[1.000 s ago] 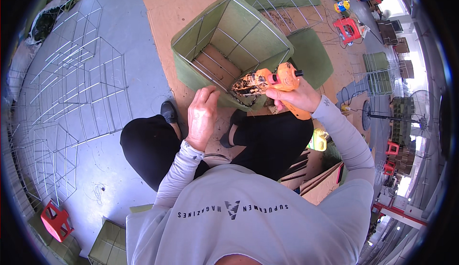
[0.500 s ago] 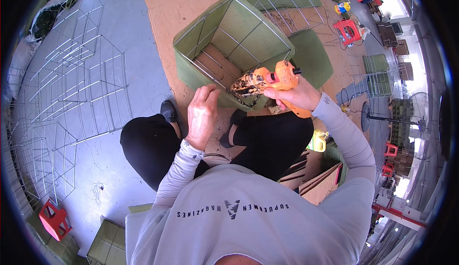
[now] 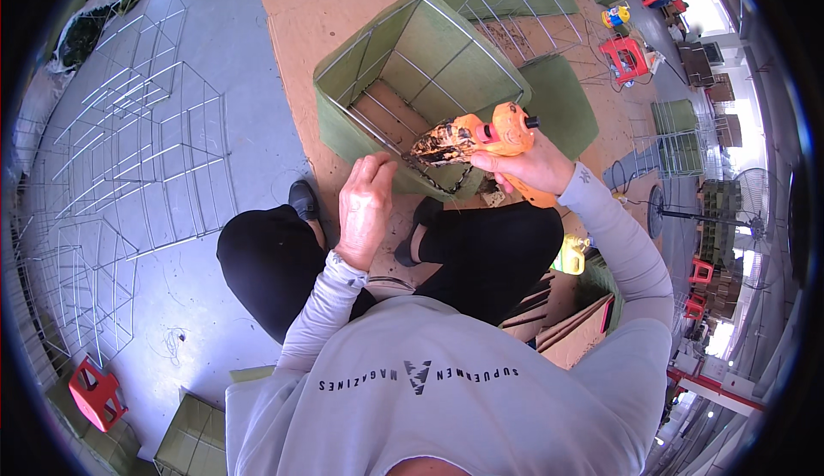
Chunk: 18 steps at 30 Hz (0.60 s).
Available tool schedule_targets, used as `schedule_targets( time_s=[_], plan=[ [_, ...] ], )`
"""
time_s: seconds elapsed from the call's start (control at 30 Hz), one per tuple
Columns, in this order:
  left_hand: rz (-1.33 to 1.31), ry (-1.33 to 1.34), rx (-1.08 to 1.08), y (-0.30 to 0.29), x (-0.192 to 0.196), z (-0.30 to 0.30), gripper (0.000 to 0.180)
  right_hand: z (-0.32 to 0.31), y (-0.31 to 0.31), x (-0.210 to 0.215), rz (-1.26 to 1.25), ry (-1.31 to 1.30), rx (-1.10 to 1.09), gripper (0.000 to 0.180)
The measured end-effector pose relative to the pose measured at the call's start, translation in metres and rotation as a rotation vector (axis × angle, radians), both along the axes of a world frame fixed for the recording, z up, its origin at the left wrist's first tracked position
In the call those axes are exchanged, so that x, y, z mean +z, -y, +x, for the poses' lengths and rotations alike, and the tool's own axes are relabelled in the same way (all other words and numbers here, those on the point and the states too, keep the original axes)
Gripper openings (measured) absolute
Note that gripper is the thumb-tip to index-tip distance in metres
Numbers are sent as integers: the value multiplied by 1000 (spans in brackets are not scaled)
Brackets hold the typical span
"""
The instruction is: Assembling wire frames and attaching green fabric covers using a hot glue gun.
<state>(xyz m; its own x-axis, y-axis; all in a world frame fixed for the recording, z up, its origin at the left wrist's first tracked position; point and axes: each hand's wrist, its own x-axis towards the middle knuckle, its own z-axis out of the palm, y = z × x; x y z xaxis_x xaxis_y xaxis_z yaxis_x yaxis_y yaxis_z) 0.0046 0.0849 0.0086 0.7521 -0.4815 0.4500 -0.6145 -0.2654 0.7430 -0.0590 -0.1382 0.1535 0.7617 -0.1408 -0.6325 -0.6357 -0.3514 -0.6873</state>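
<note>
One orange glue gun (image 3: 472, 138) at the near rim of one green fabric-covered wire-frame box (image 3: 342, 137).
The right hand (image 3: 534, 167) is clamped around the gun's handle; the dark-stained front end points left, over the near rim and near the left fingertips. The left hand (image 3: 365, 208) is at the near-left part of the rim, fingers bunched together; whether they pinch the fabric edge cannot be told. A dark, uneven line (image 3: 446, 189) runs along the near corner, below the gun. The box is directly in front of the person, mouth facing up, on brown cardboard sheeting (image 3: 296, 38). A flat green panel (image 3: 560, 103) lies just beside the box, on its right. A yellow jug (image 3: 570, 255) stands near the person's right leg (image 3: 498, 244).
</note>
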Motion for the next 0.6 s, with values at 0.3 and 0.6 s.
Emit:
schedule_targets(
  time_s=[0.3, 0.6],
  plan=[
    [0, -5, 5, 0, -1, 0, 13, 14, -9, -6, 16, 71, 10, 32],
    [5, -4, -19, 0, -2, -1, 23, 13, -6, -12, -47, 111, 39, 35]
  ],
)
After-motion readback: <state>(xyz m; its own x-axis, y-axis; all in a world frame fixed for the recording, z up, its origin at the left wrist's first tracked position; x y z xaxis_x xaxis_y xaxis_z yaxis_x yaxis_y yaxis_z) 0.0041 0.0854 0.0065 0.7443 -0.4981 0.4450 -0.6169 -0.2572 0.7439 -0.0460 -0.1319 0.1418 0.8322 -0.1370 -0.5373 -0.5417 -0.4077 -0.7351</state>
